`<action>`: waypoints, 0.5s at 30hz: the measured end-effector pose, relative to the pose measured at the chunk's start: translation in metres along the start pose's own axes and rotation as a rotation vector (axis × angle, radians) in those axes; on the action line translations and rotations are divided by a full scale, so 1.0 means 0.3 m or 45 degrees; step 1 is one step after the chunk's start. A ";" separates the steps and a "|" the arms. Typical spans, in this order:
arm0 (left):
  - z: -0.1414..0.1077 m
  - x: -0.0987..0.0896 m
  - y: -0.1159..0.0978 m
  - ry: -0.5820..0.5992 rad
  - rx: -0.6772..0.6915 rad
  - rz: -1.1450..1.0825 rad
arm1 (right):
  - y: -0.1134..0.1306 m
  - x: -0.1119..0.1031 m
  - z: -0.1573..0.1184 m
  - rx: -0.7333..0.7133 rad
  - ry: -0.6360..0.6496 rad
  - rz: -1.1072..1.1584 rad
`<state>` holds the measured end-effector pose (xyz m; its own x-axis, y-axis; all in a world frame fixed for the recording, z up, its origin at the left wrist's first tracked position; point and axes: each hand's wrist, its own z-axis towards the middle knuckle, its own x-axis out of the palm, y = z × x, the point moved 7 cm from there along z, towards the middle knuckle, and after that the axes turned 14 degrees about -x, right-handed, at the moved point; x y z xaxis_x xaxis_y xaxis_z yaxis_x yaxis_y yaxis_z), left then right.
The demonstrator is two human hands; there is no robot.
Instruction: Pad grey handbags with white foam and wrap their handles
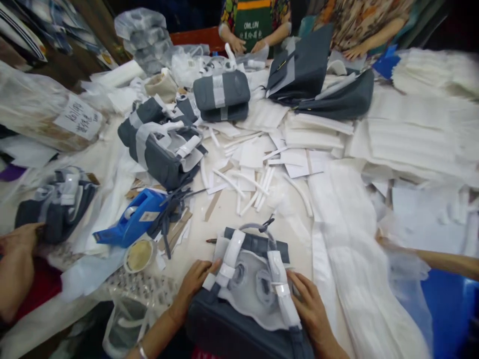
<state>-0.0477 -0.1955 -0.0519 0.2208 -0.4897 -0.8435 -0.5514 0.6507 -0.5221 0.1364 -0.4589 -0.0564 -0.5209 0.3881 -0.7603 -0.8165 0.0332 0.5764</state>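
Observation:
A dark grey handbag point(239, 319) lies at the table's front edge before me, its handle ends wrapped in white padding point(234, 252). Its pale lining shows, with two plastic-covered rings against it. My left hand point(196, 286) grips the bag's left side, fingers near the wrapped handle. On the right side, my right hand point(309, 299) holds the bag, with its fingers along the edge by the other wrapped handle. Undersides of both hands are hidden.
Left of the bag are a blue tape dispenser point(129, 217), dark straps point(168, 209) and a round tub point(139, 255). More grey bags point(160, 149) lie behind. White foam sheets point(355, 249) run along the right. Other people's hands point(249, 45) are at the far side and both edges.

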 end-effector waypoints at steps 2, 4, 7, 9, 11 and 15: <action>-0.014 0.018 -0.016 -0.018 0.065 -0.026 | -0.001 -0.025 0.025 0.008 -0.002 -0.004; -0.004 0.016 -0.031 -0.021 0.087 -0.038 | -0.007 -0.052 0.056 0.054 -0.077 0.051; 0.023 0.010 -0.045 -0.059 0.119 -0.013 | -0.034 -0.063 0.079 0.222 -0.182 0.207; 0.035 0.020 -0.045 -0.102 0.142 0.008 | -0.061 -0.050 0.069 0.378 -0.241 0.336; 0.038 0.042 -0.039 -0.139 0.153 0.029 | -0.084 -0.032 0.050 0.498 -0.291 0.455; 0.034 0.075 -0.009 -0.222 0.196 0.076 | -0.110 -0.022 0.036 0.495 -0.314 0.588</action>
<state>-0.0331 -0.2022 -0.0707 0.3343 -0.3489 -0.8755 -0.4416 0.7627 -0.4725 0.1696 -0.4528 -0.0673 -0.6863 0.6408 -0.3440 -0.3488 0.1251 0.9288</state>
